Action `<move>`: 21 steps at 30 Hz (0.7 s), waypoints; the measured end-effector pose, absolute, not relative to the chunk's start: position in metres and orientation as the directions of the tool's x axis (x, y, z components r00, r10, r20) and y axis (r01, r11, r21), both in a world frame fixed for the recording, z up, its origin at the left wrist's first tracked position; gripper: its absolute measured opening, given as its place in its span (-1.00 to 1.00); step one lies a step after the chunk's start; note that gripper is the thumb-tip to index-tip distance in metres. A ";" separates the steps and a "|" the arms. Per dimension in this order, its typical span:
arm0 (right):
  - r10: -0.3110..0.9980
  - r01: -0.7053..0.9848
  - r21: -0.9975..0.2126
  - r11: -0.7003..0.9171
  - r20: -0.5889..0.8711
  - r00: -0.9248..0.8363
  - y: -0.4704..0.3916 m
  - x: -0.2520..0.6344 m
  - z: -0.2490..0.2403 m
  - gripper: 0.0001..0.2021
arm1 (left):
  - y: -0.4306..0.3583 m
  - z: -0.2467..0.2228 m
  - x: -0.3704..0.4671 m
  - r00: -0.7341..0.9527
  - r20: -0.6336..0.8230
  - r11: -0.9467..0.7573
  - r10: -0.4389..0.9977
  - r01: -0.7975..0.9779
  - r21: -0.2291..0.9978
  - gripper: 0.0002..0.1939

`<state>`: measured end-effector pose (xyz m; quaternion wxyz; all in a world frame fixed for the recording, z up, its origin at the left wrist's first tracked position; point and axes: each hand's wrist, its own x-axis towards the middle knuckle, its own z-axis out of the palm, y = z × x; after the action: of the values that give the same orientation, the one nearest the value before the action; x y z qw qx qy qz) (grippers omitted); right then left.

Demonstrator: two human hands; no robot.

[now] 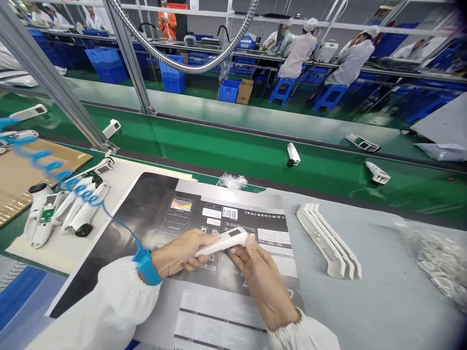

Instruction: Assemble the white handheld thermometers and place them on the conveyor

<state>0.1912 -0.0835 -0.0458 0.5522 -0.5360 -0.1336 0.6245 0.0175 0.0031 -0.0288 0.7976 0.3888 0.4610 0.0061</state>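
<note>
Between my two hands is a white handheld device [223, 241] with a small dark screen near its upper end, held tilted above a black printed sheet [156, 204]. My left hand [184, 250], with a blue strap [148, 266] round the wrist, is closed on the lower handle. The fingers of my right hand [255, 262] pinch the screen end. To the right lie several curved white shell pieces [328, 243], nested side by side. On the left, several partly assembled white devices [63, 209] rest together, some with green circuit boards showing.
A green conveyor belt [204, 143] runs behind the bench, carrying scattered white devices. A bag of small parts [443, 262] lies at right. A coiled blue cord [54, 167] hangs at left. A metal flexible hose [189, 65] loops overhead. Seated workers [297, 51] are beyond.
</note>
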 end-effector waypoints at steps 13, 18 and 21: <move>0.950 0.812 -0.537 -0.228 0.058 0.306 0.049 0.400 -0.028 -0.70 | 0.225 -0.002 0.012 0.095 -0.030 -0.059 0.995 0.804 0.592 -0.67; 0.957 0.959 -0.236 -0.158 0.201 0.208 0.130 0.417 -0.043 -0.51 | 0.209 -0.016 0.008 0.100 0.070 -0.122 0.993 0.851 0.512 -0.66; 0.975 0.983 -0.158 -0.090 0.187 0.119 0.160 0.410 -0.047 -0.51 | 0.170 -0.021 0.005 0.213 0.044 -0.204 0.976 0.831 0.517 -0.62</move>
<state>0.4103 0.1603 -0.0471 0.1222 -0.7380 -0.6634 -0.0167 0.0054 0.1704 -0.0212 0.1961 0.7536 0.5995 0.1849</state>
